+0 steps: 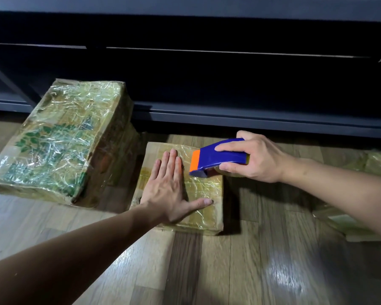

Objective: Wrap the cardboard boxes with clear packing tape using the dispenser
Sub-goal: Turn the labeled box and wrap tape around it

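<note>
A dark blue-grey shelving unit (229, 84) spans the far side, its interior deep in shadow. A slanted brace (7, 82) crosses its left end. In front of the unit lies a wood-plank floor (207, 271) in brown and grey tones, with a bright glare patch (282, 271) well forward of it.

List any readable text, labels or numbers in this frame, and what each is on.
No readable text in this frame.
big box: green leaf print under wrinkled tape, no legible words.
small box: taped cardboard, no text visible.
dispenser: blue and orange, no label visible.
</note>
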`<state>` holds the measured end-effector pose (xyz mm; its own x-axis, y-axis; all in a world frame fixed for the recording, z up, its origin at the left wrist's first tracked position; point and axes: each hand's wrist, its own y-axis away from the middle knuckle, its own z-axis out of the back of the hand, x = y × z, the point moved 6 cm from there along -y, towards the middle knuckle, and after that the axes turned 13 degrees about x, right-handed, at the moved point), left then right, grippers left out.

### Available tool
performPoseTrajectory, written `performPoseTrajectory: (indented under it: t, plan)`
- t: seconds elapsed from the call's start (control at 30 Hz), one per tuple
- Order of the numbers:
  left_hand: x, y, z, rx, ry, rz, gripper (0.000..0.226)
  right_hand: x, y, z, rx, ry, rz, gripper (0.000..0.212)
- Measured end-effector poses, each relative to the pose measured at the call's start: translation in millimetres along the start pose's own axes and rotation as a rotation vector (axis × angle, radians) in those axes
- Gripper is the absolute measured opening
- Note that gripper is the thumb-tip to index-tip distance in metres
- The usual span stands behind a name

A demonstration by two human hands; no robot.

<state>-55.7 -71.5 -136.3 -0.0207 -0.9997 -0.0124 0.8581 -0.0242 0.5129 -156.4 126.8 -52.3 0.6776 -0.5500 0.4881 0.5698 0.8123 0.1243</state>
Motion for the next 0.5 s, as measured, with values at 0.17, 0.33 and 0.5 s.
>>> performPoseTrajectory:
  t: [0.17, 0.33, 0.5]
  plan:
    - [1, 2, 0, 0.015, -0.005, 0.003, 0.144, -27, 49, 26, -0.069, 0.036, 0.005, 0.063]
    - [2, 2, -1, 0.000, -0.007, 0.002, 0.143, -41, 74, 28, -0.044, 0.018, -0.048, 0.062]
    - [1, 2, 3, 0.010, 0.023, 0.017, 0.147, -42, 64, 18, -0.008, 0.025, -0.092, 0.063]
